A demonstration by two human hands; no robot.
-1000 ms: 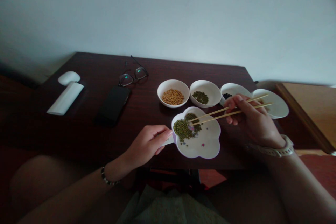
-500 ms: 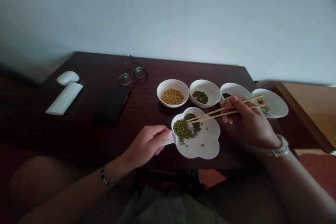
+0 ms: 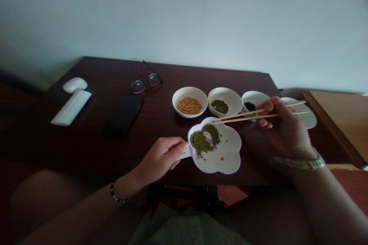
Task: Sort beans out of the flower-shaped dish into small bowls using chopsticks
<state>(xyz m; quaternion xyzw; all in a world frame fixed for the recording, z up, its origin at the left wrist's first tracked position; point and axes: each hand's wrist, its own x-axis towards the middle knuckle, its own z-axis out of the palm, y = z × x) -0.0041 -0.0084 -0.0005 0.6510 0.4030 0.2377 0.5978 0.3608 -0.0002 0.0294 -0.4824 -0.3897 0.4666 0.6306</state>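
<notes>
On the left part of the dark brown tabletop lies a long white object, and at its far end I see a rounded white piece; whether the two are joined, I cannot tell. To the right of them is a black phone, lying flat. Just beyond it rest the eyeglasses, with temples open toward the pale, plain wall and a small green shine on each lens. Past the right end stands a lighter wooden piece of furniture, above a reddish floor.
</notes>
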